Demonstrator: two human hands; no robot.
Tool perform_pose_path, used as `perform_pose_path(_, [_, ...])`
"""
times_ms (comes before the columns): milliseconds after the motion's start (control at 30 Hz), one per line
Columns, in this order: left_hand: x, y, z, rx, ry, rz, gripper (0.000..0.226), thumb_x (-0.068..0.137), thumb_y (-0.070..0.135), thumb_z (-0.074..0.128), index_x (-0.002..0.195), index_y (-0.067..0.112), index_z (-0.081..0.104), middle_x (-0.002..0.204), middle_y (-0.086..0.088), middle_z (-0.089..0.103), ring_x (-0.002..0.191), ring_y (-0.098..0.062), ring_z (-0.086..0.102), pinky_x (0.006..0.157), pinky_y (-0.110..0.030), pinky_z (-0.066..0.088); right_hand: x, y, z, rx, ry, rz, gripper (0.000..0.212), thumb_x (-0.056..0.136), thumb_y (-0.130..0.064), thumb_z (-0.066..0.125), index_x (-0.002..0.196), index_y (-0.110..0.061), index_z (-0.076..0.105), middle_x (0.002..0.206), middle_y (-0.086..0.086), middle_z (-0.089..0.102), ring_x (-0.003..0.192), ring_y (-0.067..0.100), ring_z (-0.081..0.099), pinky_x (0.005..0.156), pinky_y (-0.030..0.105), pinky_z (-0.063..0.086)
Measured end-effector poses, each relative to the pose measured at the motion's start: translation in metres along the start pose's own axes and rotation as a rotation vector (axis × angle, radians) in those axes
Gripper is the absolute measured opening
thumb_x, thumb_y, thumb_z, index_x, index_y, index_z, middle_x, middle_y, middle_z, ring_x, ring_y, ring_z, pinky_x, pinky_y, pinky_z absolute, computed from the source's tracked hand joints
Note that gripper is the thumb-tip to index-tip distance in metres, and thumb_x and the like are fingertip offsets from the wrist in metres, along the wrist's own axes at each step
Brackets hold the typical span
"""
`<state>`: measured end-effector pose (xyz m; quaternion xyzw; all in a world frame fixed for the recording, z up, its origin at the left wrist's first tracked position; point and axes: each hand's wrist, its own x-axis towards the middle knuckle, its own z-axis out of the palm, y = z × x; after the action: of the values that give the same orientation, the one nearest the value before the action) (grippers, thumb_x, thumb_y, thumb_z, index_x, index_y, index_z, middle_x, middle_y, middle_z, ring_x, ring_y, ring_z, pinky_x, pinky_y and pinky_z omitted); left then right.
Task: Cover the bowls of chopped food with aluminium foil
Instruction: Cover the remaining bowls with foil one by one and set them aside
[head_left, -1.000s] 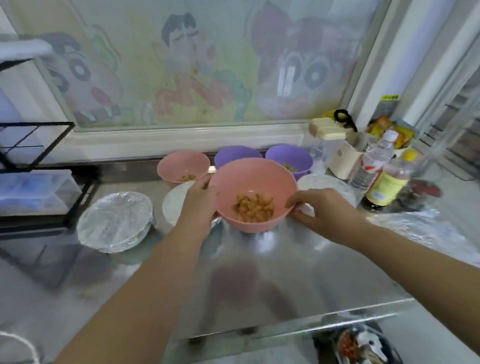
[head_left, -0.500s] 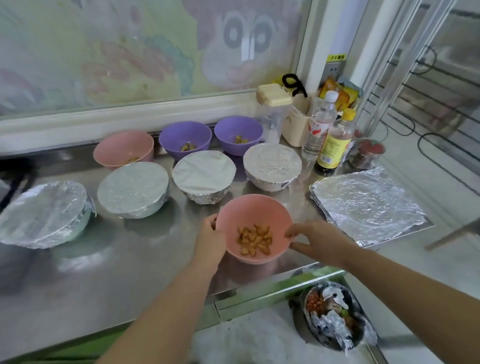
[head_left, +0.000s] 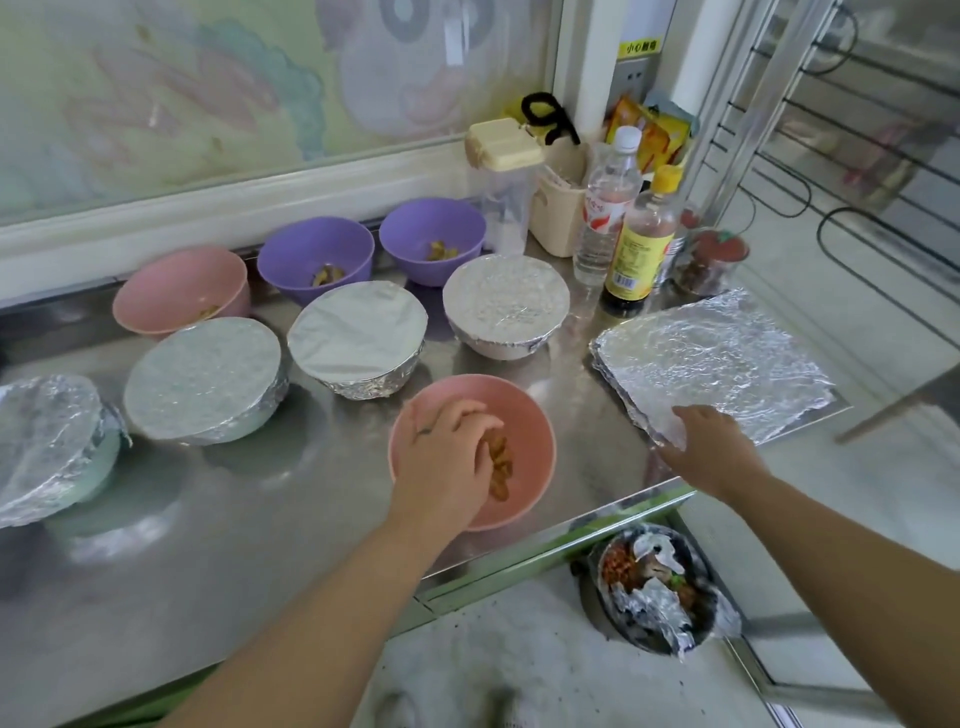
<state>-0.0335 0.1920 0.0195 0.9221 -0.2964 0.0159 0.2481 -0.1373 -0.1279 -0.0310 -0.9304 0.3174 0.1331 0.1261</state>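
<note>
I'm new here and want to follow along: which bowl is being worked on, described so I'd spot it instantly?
On the steel counter, look in front of the row of foil-covered bowls, near the front edge. There stands a pink bowl of chopped food, the left hand reaching into it. Unlike the other pink bowl at the back, it sits nearest the person.

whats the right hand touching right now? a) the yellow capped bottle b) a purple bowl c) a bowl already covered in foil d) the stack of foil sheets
d: the right hand lies on the near corner of the stack of foil sheets at the right end of the counter, well away from the bottles and bowls, while the left hand reaches into the uncovered pink bowl.
</note>
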Motion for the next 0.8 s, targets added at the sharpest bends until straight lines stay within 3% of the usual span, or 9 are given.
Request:
perform_pose_path(133, [0.005,0.006,0.005,-0.034,-0.042,-0.003,0.027,0.092,0.018,0.058,0.112,0.033,0.069,0.129,0.012,0.058,0.108,-0.017,0.063,0.121,-0.055,0.011,0.004,0.003,0.005,0.037,-0.031,-0.021,0.055,0.096,-0.039,0.065,0.142,-0.015,0.048,0.146,0.007,0.047,0.13,0.032,0.046,0.105,0.049,0.046])
perform_pose_path(233, [0.007,0.005,0.005,-0.058,-0.041,0.0,0.027,0.091,0.019,0.056,0.111,0.031,0.069,0.128,0.012,0.058,0.107,-0.017,0.063,0.12,-0.057,0.014,0.005,0.005,0.003,0.033,-0.018,-0.056,0.047,0.099,-0.044,0.058,0.137,-0.016,0.052,0.144,0.005,0.05,0.128,0.03,0.047,0.102,0.047,0.047])
perform_pose_path(333, [0.009,0.005,0.003,-0.075,-0.046,-0.016,0.027,0.093,0.017,0.057,0.113,0.031,0.068,0.128,0.013,0.057,0.108,-0.014,0.062,0.12,-0.055,0.015,0.006,0.009,0.001,0.045,-0.033,-0.077,0.05,0.102,-0.045,0.054,0.143,-0.017,0.051,0.149,0.004,0.047,0.134,0.03,0.043,0.107,0.046,0.042])
perform_pose_path(433, [0.01,0.007,0.001,-0.072,-0.062,-0.028,0.027,0.094,0.017,0.057,0.114,0.031,0.068,0.129,0.014,0.056,0.109,-0.012,0.06,0.121,-0.052,0.013,0.008,0.012,0.002,0.021,-0.017,-0.088,0.042,0.103,-0.034,0.055,0.14,-0.017,0.053,0.148,0.005,0.049,0.134,0.03,0.044,0.108,0.045,0.043])
perform_pose_path(567, [0.009,0.011,0.001,-0.076,-0.096,-0.046,0.027,0.096,0.019,0.054,0.116,0.033,0.067,0.13,0.016,0.054,0.112,-0.008,0.057,0.122,-0.044,0.008,0.01,0.008,0.001,0.023,0.011,-0.052,0.031,0.095,-0.015,0.051,0.125,-0.019,0.061,0.128,0.003,0.061,0.114,0.027,0.053,0.092,0.041,0.051])
perform_pose_path(633, [0.008,0.013,0.001,-0.089,-0.1,-0.051,0.028,0.096,0.018,0.055,0.115,0.032,0.067,0.129,0.016,0.055,0.11,-0.008,0.058,0.123,-0.043,0.009,0.01,0.005,0.002,0.009,0.036,-0.026,0.03,0.093,-0.016,0.051,0.12,-0.022,0.064,0.122,0.0,0.064,0.106,0.024,0.056,0.086,0.039,0.052])
perform_pose_path(733, [0.009,0.017,0.0,-0.088,-0.103,-0.044,0.028,0.096,0.018,0.054,0.116,0.032,0.067,0.13,0.016,0.055,0.112,-0.009,0.056,0.118,-0.029,0.007,0.012,0.003,0.004,0.014,0.102,0.051,0.023,0.093,-0.019,0.053,0.107,-0.023,0.07,0.108,-0.001,0.068,0.089,0.022,0.061,0.077,0.034,0.054])
perform_pose_path(800, [0.01,0.019,0.0,-0.085,-0.099,-0.039,0.028,0.096,0.019,0.054,0.116,0.033,0.066,0.13,0.016,0.054,0.113,-0.01,0.056,0.117,-0.031,0.008,0.014,0.002,0.002,-0.008,0.136,0.071,0.022,0.095,-0.026,0.052,0.095,-0.021,0.073,0.091,0.0,0.069,0.077,0.022,0.065,0.072,0.036,0.059])
